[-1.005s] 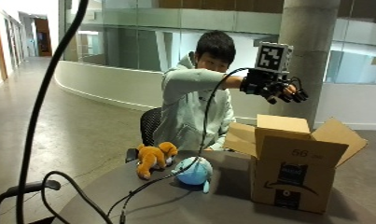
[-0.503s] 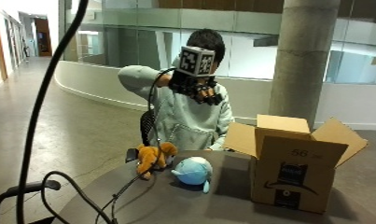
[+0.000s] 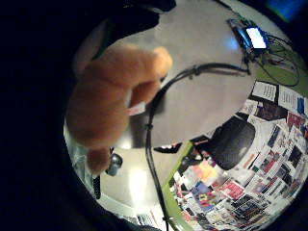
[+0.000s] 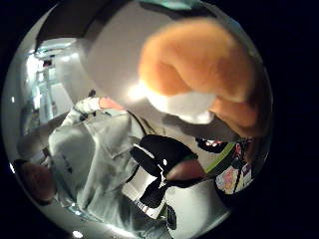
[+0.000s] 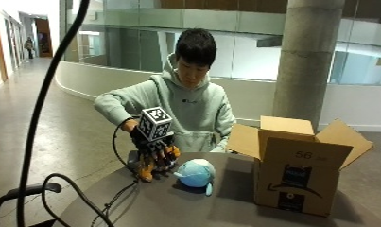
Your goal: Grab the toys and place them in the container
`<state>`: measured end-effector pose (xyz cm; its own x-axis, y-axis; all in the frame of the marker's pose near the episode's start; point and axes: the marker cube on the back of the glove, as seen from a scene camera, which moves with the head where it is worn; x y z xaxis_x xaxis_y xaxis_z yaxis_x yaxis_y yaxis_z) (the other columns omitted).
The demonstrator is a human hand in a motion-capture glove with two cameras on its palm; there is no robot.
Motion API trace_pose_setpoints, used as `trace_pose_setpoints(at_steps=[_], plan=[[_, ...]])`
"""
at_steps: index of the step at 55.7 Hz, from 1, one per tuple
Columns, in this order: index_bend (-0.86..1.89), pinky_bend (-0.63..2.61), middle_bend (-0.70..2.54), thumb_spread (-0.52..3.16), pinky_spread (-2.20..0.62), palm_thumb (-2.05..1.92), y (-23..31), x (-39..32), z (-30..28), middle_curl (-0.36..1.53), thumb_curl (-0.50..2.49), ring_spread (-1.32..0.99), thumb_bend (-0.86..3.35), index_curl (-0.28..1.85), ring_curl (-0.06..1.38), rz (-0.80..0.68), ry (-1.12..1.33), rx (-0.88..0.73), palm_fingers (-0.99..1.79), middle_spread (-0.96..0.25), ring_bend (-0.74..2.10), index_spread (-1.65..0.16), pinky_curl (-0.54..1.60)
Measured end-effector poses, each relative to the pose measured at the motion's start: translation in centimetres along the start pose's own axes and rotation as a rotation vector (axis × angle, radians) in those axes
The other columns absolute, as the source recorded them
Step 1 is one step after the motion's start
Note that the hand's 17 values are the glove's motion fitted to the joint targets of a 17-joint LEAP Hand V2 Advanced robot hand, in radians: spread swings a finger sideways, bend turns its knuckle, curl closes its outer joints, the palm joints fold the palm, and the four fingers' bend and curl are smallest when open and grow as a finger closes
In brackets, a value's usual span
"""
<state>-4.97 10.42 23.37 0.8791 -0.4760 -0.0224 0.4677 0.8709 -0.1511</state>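
Gloved right hand (image 5: 153, 147): lowered onto the orange plush toy (image 5: 153, 163) at the left of the round grey table (image 5: 196, 205), fingers curled down over it; the toy fills much of both palm views. Blue plush toy (image 5: 195, 173): on the table just right of the orange one, apart from the hand. Open cardboard box (image 5: 297, 165): upright at the table's right, flaps raised.

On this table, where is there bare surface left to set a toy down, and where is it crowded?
Bare grey tabletop lies in front of the round blue plush toy, bordered by the open cardboard box on one side. It is crowded at the far edge, where the gloved right hand sits on the orange plush toy beside the blue one.
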Motion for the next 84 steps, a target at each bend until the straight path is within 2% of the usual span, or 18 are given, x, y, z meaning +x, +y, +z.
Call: trace_pose_setpoints(at_steps=[6, 9, 17, 20, 25, 29, 30, 39, 45, 52, 58, 68, 73, 80, 84], plan=[[0.12, 0.62, 0.16, 1.02, 0.03, -0.03, -1.8, 0.8, 1.9, 0.37, 0.32, -0.07, -0.04, 0.29, 0.27, -0.005, -0.005, 0.079, -0.12, -0.04, 0.18, -0.25, 0.36], [0.14, 0.63, 0.18, 1.0, 0.04, -0.03, -2.3, 0.8, 2.0, 0.37, 0.32, -0.07, -0.04, 0.29, 0.29, -0.013, -0.012, 0.124, 0.01, -0.05, 0.25, -0.25, 0.36], [0.21, 0.43, 0.33, 1.1, 0.02, 0.14, -4.0, 0.2, 2.2, 0.41, 0.34, -0.19, 0.05, 0.31, 0.36, -0.071, -0.076, 0.247, 0.58, -0.09, 0.67, -0.25, 0.28], [0.22, 0.42, 0.41, 1.16, -0.06, 0.24, -4.5, 0.1, 2.1, 0.45, 0.37, -0.24, 0.1, 0.32, 0.43, -0.103, -0.107, 0.29, 0.83, -0.12, 0.85, -0.24, 0.28], [0.16, 0.55, 0.49, 1.13, -0.21, 0.39, -5.1, -0.2, 1.9, 0.51, 0.43, -0.3, 0.16, 0.33, 0.51, -0.121, -0.14, 0.315, 1.09, -0.17, 1.06, -0.24, 0.33], [0.2, 0.66, 0.57, 1.06, -0.28, 0.45, -5.6, -0.3, 1.3, 0.57, 0.48, -0.32, 0.16, 0.37, 0.58, -0.117, -0.173, 0.27, 1.15, -0.19, 1.17, -0.24, 0.39], [0.25, 0.7, 0.62, 1.03, -0.29, 0.47, -5.7, -0.3, 1.1, 0.59, 0.49, -0.32, 0.16, 0.4, 0.6, -0.117, -0.182, 0.252, 1.26, -0.2, 1.19, -0.25, 0.41], [0.53, 0.88, 0.87, 0.85, -0.36, 0.56, -5.5, -1.7, -1.5, 0.72, 0.59, -0.33, 0.15, 0.54, 0.65, -0.088, -0.319, 0.11, 1.33, -0.24, 1.27, -0.25, 0.5], [0.68, 0.93, 0.97, 0.76, -0.39, 0.57, -4.6, -3.0, -4.7, 0.78, 0.65, -0.32, 0.14, 0.63, 0.66, -0.108, -0.333, 0.032, 1.29, -0.25, 1.36, -0.25, 0.55], [0.78, 0.98, 1.07, 0.68, -0.4, 0.58, -3.3, -5.2, -9.8, 0.82, 0.71, -0.31, 0.12, 0.71, 0.67, -0.109, -0.292, 0.029, 1.22, -0.25, 1.42, -0.24, 0.58], [0.82, 1.03, 1.12, 0.63, -0.41, 0.58, -4.5, -5.8, -17.0, 0.85, 0.76, -0.31, 0.11, 0.76, 0.67, -0.124, -0.225, 0.151, 1.18, -0.24, 1.47, -0.24, 0.61], [0.84, 1.06, 1.16, 0.57, -0.41, 0.59, -7.1, -9.3, -27.5, 0.87, 0.83, -0.3, 0.09, 0.83, 0.67, -0.169, -0.259, 0.416, 1.13, -0.24, 1.51, -0.24, 0.65], [0.84, 1.07, 1.18, 0.56, -0.41, 0.59, -10.0, -11.5, -32.3, 0.87, 0.87, -0.29, 0.08, 0.86, 0.67, -0.218, -0.248, 0.624, 1.12, -0.23, 1.53, -0.24, 0.66], [0.84, 1.07, 1.19, 0.54, -0.42, 0.59, -13.6, -14.6, -36.5, 0.87, 0.91, -0.29, 0.07, 0.89, 0.66, -0.209, -0.225, 0.911, 1.11, -0.23, 1.55, -0.24, 0.67], [0.82, 1.08, 1.18, 0.55, -0.42, 0.59, -15.7, -15.8, -37.7, 0.88, 0.93, -0.29, 0.05, 0.91, 0.65, -0.148, -0.21, 0.976, 1.09, -0.23, 1.55, -0.24, 0.68]])
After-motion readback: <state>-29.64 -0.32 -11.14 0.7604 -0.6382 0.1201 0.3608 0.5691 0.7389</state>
